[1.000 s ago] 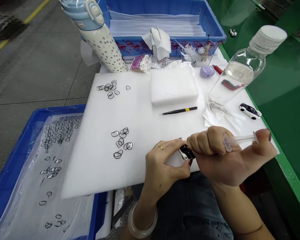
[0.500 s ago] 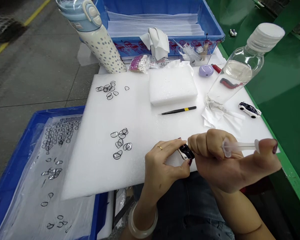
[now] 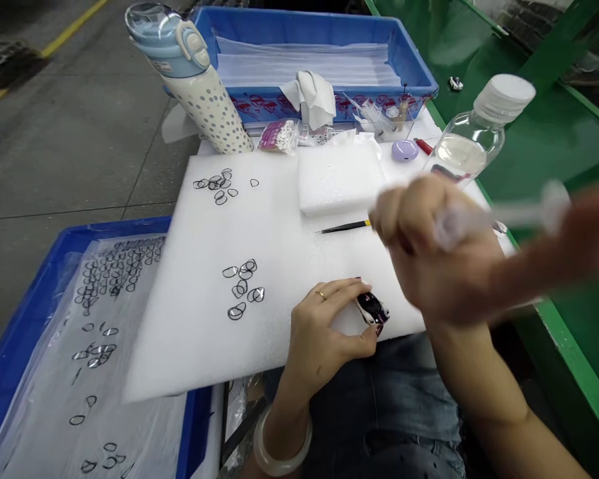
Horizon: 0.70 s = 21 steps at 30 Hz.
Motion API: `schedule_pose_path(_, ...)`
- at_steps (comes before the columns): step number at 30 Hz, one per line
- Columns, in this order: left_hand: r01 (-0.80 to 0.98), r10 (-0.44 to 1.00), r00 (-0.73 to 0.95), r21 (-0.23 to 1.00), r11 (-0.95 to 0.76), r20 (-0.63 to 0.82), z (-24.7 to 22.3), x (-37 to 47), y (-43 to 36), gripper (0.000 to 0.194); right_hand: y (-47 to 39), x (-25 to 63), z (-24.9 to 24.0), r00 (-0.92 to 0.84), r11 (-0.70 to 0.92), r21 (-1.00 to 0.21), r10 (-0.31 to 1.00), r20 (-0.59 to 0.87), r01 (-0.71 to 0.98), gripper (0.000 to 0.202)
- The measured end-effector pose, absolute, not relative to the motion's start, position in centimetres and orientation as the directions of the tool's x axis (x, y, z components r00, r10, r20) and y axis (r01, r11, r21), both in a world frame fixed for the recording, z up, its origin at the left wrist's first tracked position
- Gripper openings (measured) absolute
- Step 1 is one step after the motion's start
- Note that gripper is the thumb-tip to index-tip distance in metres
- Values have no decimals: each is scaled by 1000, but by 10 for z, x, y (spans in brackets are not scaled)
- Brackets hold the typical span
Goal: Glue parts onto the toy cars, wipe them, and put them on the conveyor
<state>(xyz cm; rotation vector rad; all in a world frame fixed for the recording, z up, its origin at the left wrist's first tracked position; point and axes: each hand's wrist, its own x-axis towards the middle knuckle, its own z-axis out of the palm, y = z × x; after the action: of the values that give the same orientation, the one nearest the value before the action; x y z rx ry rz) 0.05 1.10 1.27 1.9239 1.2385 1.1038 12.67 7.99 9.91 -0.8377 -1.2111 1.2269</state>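
Observation:
Between the thumb and fingers of my left hand (image 3: 324, 326) is a small black-and-white toy car (image 3: 372, 308), held low over the front of the white foam sheet (image 3: 190, 339). My right hand (image 3: 444, 259), smeared by motion, is raised to the right with its fingers curled round a syringe (image 3: 499, 216). The syringe's clear plunger sticks out toward the thumb, and its front end is hidden behind the fingers. Black-handled tweezers (image 3: 343, 227) lie on the foam, partly covered by the right hand. Small black-edged clear pieces (image 3: 239, 287) lie in groups to the left.
A foam block (image 3: 339, 179), cotton swabs (image 3: 279, 136) and a purple case (image 3: 404, 150) stand behind. A spotted bottle (image 3: 204, 100) leans at back left, a clear bottle (image 3: 466, 143) at right. Blue bins (image 3: 414, 53) stand behind and at lower left; more pieces lie in the latter.
My right hand has lifted up and away from the toy car, taking the syringe with it. My left hand keeps its hold on the car. The view has shifted slightly.

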Motion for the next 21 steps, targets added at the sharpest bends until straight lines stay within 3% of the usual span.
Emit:
schedule_pose_path(2,465,899,274,772,-434,341,10,-3,9,45,123,118,90,-30,280,-933,955,294,-226,55)
schedule_pose_path(4,498,884,324,733,-463,338,7,-6,7,47,153,114,78,-94,301,-950,947,309,-88,54)
schedule_pose_path(6,512,865,363,701,-496,347,4,-7,5,45,154,120,68,-93,375,-925,925,368,67,41)
schedule_pose_path(9,519,841,357,663,-540,406,1,-6,4,39,110,149,61,77,487,-776,826,559,402,24)
schedule_pose_path(11,537,839,336,645,-544,428,0,-3,4,37,76,179,57,167,346,-661,795,584,665,19)
schedule_pose_path(14,564,845,340,629,-535,413,-1,-2,4,34,55,217,44,224,0,-445,863,452,896,27)
schedule_pose_path(17,581,847,350,616,-531,401,-2,-3,3,32,65,229,30,254,-139,-299,885,391,944,31)
schedule_pose_path(21,587,846,348,609,-533,404,-2,-1,1,32,86,220,25,257,-182,-225,892,371,957,31)
